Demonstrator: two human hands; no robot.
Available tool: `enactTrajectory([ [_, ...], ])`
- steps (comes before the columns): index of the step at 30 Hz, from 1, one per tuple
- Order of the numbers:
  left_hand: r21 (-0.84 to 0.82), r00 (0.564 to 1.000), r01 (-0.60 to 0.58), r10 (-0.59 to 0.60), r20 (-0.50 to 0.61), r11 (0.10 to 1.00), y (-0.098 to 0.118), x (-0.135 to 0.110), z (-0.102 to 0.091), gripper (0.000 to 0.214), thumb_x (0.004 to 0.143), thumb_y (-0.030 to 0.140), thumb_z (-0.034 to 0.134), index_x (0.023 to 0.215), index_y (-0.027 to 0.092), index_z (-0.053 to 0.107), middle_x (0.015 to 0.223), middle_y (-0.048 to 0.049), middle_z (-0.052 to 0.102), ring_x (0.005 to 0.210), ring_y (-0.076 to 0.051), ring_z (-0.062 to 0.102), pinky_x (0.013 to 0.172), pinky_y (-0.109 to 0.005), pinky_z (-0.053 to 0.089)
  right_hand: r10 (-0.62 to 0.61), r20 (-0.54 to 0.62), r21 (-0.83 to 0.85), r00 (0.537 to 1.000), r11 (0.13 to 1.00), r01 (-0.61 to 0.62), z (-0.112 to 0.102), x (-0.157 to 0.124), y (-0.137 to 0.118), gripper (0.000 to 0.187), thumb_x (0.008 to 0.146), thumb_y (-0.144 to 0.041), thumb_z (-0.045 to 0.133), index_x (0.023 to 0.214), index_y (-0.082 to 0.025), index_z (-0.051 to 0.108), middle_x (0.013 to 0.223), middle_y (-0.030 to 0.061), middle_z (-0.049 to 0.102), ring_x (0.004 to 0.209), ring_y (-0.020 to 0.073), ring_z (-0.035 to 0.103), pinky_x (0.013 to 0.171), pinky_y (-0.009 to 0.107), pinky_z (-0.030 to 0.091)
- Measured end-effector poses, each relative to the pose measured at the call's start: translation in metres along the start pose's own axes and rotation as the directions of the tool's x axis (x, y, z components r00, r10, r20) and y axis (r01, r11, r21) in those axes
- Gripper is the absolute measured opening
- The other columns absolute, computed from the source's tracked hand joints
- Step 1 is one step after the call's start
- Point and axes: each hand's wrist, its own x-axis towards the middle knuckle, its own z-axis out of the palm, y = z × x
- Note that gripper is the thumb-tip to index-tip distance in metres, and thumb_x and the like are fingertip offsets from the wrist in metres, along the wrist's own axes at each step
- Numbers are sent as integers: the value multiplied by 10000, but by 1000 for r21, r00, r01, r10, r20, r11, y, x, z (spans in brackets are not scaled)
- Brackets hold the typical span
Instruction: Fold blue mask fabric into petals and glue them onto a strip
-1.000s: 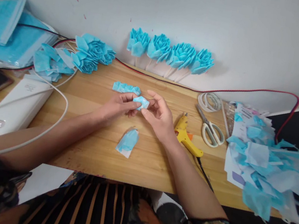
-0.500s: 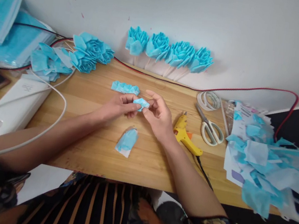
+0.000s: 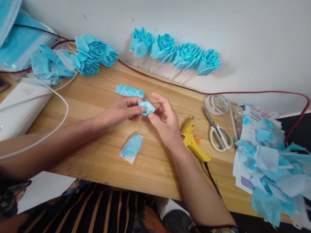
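Between my two hands is a small folded blue fabric petal, pinched at its left end by my left hand and at its right end by my right hand. Both thumbs press on it from the near side. Just behind my left hand lies a row of folded blue petals. Nearer to me a flat stack of cut blue pieces rests on the wooden table. A yellow glue gun lies close to my right wrist.
Scissors and a tape roll lie right of the glue gun. Blue scraps cover the right end. Blue fabric roses on sticks lean against the wall; more roses lie left. A white power bank and cable sit left.
My fingers keep their pinch on the blue petal, which has turned slightly between them. The other things stay where they were; the view has shifted very slightly.
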Motion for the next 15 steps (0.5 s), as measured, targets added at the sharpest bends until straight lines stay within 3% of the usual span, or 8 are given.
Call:
enactTrajectory([
  [15,125,999,-50,47,27,991,5,1,1,279,745,399,803,758,174,639,566,28,581,529,-95,505,536,-230,401,22,-12,-19,1000,1000,-22,2,0,0,468,841,-294,641,1301,-287,553,898,-7,653,888,188,651,898,406,542],
])
